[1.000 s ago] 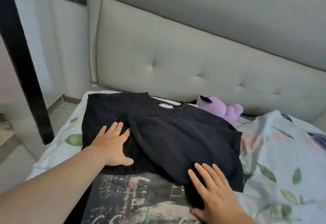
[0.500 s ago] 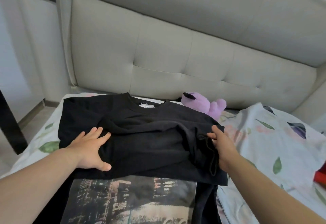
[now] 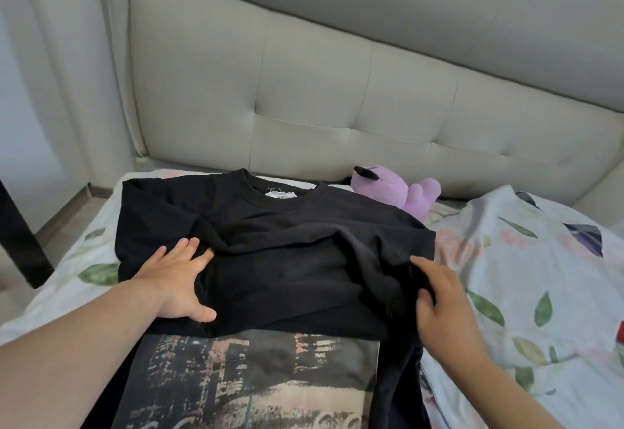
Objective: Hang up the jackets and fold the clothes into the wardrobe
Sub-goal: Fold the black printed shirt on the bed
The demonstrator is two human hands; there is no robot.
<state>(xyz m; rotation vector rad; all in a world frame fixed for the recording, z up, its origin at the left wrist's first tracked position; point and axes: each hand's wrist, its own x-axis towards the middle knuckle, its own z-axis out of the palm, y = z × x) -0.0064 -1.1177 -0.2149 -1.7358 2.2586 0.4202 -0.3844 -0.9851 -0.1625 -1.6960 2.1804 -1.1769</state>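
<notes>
Fingers of the left hand (image 3: 175, 280) lie straight, pressing the black T-shirt (image 3: 304, 226) at 9 o'clock; the right hand (image 3: 442, 307) pinches its folded edge at 3. The shirt lies on the bed (image 3: 526, 280), collar toward 12. It looks light and limp, best gripped at folded edges.

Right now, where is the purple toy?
Head view, right of centre: the purple toy lies at the headboard's foot, just beyond the black shirt.

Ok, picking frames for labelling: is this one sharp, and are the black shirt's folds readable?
Head view: slight motion blur on the right hand; the black T-shirt is dark, its folds faint but traceable; the wide lens bows the headboard; even light, no glare.
</notes>
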